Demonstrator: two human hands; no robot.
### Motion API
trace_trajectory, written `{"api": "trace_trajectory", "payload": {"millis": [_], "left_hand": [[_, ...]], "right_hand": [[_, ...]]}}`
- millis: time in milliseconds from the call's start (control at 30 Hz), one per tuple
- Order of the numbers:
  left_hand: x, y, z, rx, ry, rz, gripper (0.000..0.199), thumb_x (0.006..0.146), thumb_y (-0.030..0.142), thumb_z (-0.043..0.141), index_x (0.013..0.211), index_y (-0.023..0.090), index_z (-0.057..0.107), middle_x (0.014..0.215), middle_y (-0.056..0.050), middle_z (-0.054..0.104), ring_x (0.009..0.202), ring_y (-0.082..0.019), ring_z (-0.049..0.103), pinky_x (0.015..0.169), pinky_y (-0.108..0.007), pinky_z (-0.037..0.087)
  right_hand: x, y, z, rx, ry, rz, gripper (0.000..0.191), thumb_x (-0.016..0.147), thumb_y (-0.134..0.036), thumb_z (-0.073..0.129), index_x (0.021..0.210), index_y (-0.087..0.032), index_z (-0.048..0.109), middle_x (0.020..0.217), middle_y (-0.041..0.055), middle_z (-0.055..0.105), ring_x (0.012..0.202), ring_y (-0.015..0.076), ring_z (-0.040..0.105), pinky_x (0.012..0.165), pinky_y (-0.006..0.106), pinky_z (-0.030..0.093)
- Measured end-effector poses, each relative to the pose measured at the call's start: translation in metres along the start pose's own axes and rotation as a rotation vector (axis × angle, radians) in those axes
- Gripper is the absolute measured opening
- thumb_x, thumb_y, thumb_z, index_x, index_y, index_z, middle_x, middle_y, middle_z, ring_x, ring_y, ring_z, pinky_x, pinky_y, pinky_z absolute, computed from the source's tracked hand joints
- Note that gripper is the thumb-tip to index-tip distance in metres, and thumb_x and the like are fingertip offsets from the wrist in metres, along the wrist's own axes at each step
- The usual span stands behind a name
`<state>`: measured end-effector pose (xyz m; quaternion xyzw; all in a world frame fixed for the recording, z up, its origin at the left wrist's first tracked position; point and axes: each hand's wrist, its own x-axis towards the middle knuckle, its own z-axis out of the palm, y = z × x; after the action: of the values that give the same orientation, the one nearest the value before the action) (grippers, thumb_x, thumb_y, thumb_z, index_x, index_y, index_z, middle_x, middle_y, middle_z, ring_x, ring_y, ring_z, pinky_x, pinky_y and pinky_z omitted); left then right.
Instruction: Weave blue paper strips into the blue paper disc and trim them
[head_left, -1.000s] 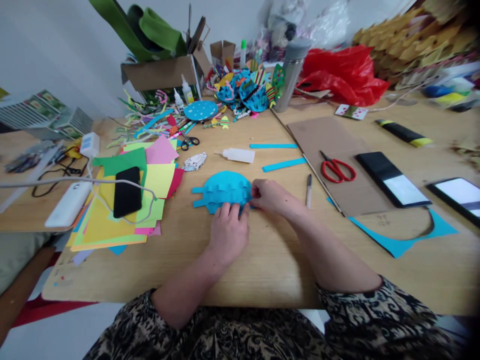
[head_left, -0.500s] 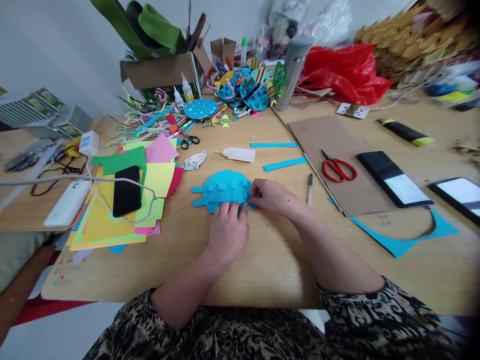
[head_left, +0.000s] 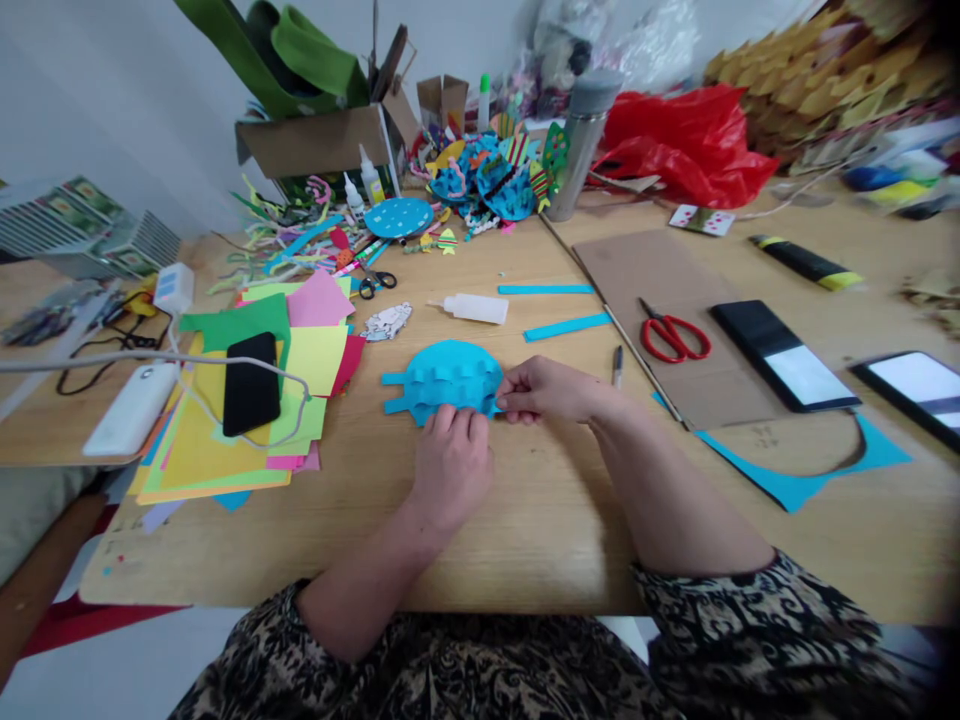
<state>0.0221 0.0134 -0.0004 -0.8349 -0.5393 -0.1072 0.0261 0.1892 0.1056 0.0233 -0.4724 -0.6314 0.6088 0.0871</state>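
A round blue paper piece (head_left: 452, 372) lies on the wooden table, with raised paper loops across it and two strips sticking out at its left. My left hand (head_left: 454, 460) rests at its lower edge, fingertips on the paper. At the right edge, my right hand (head_left: 541, 390) pinches the blue paper between closed fingers. A white glue bottle (head_left: 475, 308) lies just behind the piece. Two loose blue strips (head_left: 568, 327) are to the right of the bottle.
Red scissors (head_left: 675, 335) lie on brown cardboard (head_left: 637, 265) at the right, beside a phone (head_left: 784, 357). Coloured papers (head_left: 311, 360) with a black phone (head_left: 253, 384) are stacked left. A steel flask (head_left: 585, 145) stands behind. A person's arm shows at far left.
My right hand has shifted slightly down at the paper's right edge, with its fingers more curled. The left hand's fingertips have drawn back a little. The whole view has shifted slightly.
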Motion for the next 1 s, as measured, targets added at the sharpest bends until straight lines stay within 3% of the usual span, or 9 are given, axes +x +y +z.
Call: {"api": "trace_trajectory", "payload": {"millis": [300,600,867,1000], "left_hand": [[-0.0022,-0.0017,0.0012,-0.023,0.018,0.018,0.029,0.082,0.012,0.051,0.107,0.016,0.065,0.099,-0.010,0.066,0.092,-0.027,0.051,0.080,-0.044,0.046],[-0.0019,-0.0012,0.0044,-0.019,0.037,0.024,0.033,0.082,0.013,0.050,0.112,0.010,0.064,0.102,-0.012,0.066,0.092,-0.027,0.051,0.082,-0.044,0.046],[-0.0022,0.0030,0.0010,0.033,-0.017,0.004,0.013,0.079,0.013,0.052,0.088,0.014,0.062,0.092,-0.011,0.064,0.089,-0.027,0.050,0.078,-0.043,0.045],[-0.0027,0.0053,-0.0003,0.039,-0.032,0.000,0.037,0.082,0.016,0.050,0.119,0.014,0.056,0.097,-0.010,0.062,0.091,-0.027,0.049,0.076,-0.042,0.045]], "right_hand": [[-0.0005,0.0009,-0.0010,0.080,-0.024,-0.033,0.013,0.075,-0.026,0.066,0.068,-0.015,0.062,0.055,-0.0030,0.059,0.047,0.0066,0.050,0.047,0.020,0.041],[0.0026,0.0026,0.0020,-0.307,0.075,0.056,0.019,0.075,-0.019,0.058,0.057,-0.016,0.059,0.055,0.0007,0.063,0.047,0.0094,0.053,0.049,0.021,0.041],[0.0048,-0.0019,0.0056,-0.451,0.094,0.115,0.018,0.072,-0.019,0.056,0.055,-0.016,0.062,0.055,0.0023,0.064,0.050,0.0108,0.054,0.049,0.022,0.038],[0.0058,-0.0033,0.0073,-0.495,0.112,0.121,0.020,0.072,-0.019,0.055,0.054,-0.016,0.062,0.053,0.0023,0.063,0.049,0.0110,0.055,0.049,0.022,0.037]]}}
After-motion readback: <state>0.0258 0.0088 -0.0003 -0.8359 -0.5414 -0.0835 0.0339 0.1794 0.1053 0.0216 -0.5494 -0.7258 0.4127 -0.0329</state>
